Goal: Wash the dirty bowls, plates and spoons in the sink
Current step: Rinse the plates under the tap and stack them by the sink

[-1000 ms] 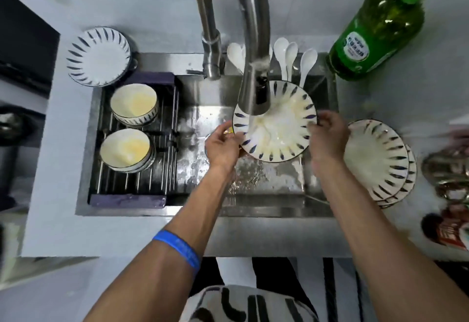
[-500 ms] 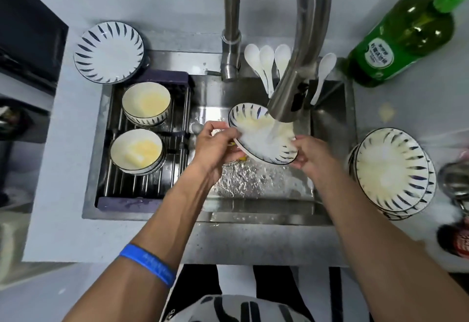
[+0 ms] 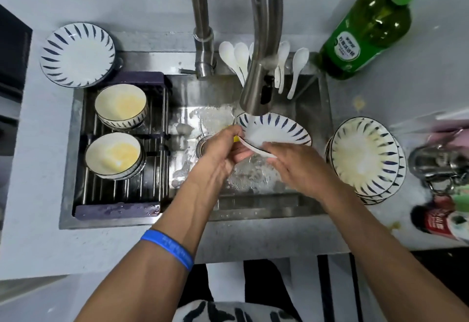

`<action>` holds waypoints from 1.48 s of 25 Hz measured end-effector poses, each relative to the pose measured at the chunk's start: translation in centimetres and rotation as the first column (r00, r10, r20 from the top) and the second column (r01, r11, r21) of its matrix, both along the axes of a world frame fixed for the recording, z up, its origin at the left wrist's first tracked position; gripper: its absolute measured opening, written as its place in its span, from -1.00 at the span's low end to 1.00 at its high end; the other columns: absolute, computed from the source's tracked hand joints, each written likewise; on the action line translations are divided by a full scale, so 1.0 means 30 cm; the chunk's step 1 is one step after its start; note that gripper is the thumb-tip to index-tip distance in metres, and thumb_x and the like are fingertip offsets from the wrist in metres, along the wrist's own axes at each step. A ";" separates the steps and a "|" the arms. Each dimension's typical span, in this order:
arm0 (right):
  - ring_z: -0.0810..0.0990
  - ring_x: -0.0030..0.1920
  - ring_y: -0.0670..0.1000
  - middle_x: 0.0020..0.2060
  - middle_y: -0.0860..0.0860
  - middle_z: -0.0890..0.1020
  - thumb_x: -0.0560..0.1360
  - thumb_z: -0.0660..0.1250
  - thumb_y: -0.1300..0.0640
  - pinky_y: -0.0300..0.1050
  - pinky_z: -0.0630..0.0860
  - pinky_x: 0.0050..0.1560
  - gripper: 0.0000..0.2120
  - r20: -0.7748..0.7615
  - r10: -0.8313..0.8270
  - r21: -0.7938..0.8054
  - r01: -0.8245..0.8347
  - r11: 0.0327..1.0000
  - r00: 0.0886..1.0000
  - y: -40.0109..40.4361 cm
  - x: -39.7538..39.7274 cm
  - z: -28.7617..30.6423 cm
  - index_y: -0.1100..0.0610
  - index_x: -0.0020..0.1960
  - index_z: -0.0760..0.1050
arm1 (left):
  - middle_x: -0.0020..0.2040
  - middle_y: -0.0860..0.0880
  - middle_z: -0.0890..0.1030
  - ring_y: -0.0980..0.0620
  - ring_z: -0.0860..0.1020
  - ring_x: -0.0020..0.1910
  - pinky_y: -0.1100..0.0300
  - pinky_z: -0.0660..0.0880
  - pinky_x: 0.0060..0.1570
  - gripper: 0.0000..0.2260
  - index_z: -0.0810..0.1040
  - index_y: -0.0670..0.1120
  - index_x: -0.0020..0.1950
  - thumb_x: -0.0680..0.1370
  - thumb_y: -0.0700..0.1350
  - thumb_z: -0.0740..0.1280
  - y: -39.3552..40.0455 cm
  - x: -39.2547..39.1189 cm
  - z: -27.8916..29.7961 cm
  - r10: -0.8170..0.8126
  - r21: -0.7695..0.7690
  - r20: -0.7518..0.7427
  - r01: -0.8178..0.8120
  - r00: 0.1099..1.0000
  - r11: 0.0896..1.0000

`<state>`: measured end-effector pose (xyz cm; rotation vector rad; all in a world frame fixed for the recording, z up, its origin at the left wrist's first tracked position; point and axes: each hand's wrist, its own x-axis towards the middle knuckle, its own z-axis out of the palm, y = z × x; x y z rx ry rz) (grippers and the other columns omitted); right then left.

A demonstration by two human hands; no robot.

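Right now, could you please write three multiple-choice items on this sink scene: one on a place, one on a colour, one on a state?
1. Where do the two yellow-stained bowls sit?
A. on the rack in the sink
B. on the right counter
C. under the spout

2. What colour is the wristband?
A. red
B. blue
C. white

3. How is the plate under the faucet held?
A. lying in the basin
B. by the left hand alone
C. by both hands

Answers: 1 A, both rest on the rack bars. 2 B, it shows blue. 3 C, the right hand grips its near rim too.

Single head view — steeply downward, close over the sink (image 3: pixel 326 108).
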<state>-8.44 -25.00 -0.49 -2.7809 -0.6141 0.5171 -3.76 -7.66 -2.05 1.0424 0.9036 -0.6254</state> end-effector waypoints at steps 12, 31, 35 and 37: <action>0.59 0.10 0.15 0.05 0.11 0.66 0.57 0.31 0.25 0.17 0.51 0.15 -0.91 -0.929 -0.305 0.310 0.888 -0.339 0.208 0.262 0.143 -0.065 0.19 0.04 0.58 | 0.26 -0.03 0.62 0.00 0.58 0.20 0.07 0.51 0.17 -0.66 0.57 -0.09 0.34 0.64 0.01 0.22 0.242 -0.122 -0.055 0.160 0.284 0.172 -0.205 0.972 0.937; 0.65 0.13 0.12 0.17 0.19 0.64 0.51 0.32 0.21 0.03 0.66 -0.09 -0.56 -0.988 -0.077 0.152 0.855 -0.496 0.131 0.110 0.027 -0.079 0.29 0.37 0.42 | 0.37 -0.01 0.50 -0.04 0.44 0.36 -0.07 0.28 0.44 -0.67 0.47 -0.03 0.42 0.69 0.02 0.18 0.147 -0.152 -0.012 0.154 0.390 0.162 -0.206 0.975 0.897; 0.69 -0.04 0.06 -0.01 0.13 0.70 0.60 0.25 0.26 0.02 0.62 0.06 -0.81 -0.962 -0.153 0.270 0.864 -0.424 0.226 0.204 -0.005 -0.071 0.25 0.17 0.55 | 0.65 0.08 0.02 0.00 -0.02 0.62 -0.19 -0.05 0.56 -0.40 0.02 0.21 0.62 0.61 0.37 -0.06 -0.006 -0.070 -0.062 -0.593 0.645 0.240 0.330 0.769 0.689; 0.67 -0.09 -0.01 -0.10 0.07 0.71 0.60 0.26 0.29 -0.09 0.61 -0.02 -0.85 -0.859 -0.344 0.480 0.829 -0.286 0.379 0.200 -0.014 -0.046 0.18 0.07 0.59 | 0.55 -0.04 0.30 -0.11 0.28 0.52 -0.19 0.26 0.45 -0.40 0.17 0.17 0.57 0.59 0.37 0.07 -0.072 0.025 -0.056 -0.679 0.633 0.267 0.406 0.684 0.659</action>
